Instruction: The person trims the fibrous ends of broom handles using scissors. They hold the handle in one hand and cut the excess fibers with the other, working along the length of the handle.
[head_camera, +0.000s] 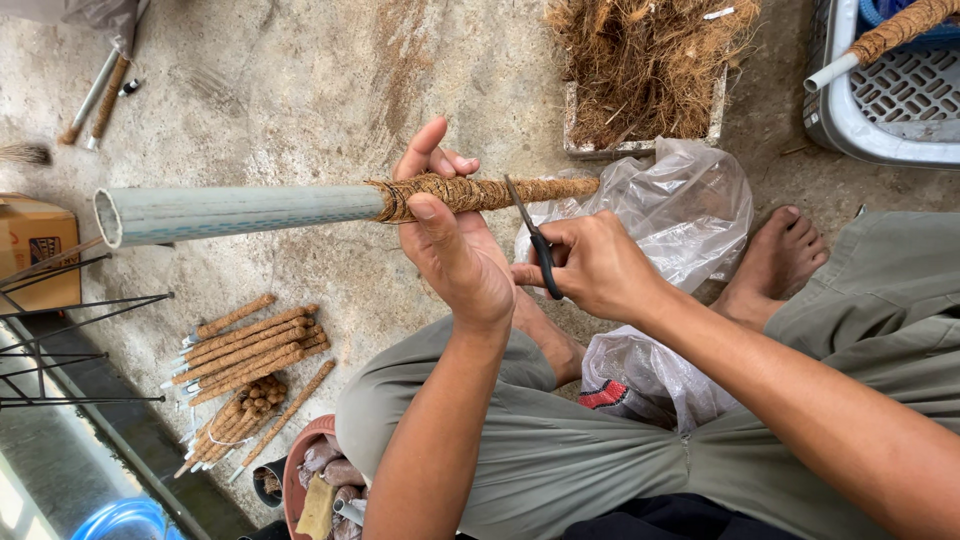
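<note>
The left hand (450, 245) was wrapped around a long pipe (240, 212), thumb on top and fingers curled behind, gripping it right where the bare grey-white part met the coir-wrapped part (490, 192). The pipe was held in the air above the concrete floor (330, 90), roughly level, its long axis running left to right: the open bare end pointed left, the fibre-bound end pointed right toward a clear plastic bag (680, 205). The right hand (595, 265) was closed on the handles of small black scissors (535, 240), just to the right of the left hand, with the blades pointing up and touching the wrapped section.

A shallow tray (640, 148) at the far edge of the floor held a heap of loose brown coir fibre (645, 60). A grey plastic crate (880, 110) at the far right corner had another wrapped pole (890, 35) lying across it. On the floor to the left lay a pile of finished wrapped poles (250, 350), mostly slanting the same way. A reddish tub (300, 450) near the person's knee held small odds and ends that could not be made out. A cardboard box (35, 245) sat at the left edge.
</note>
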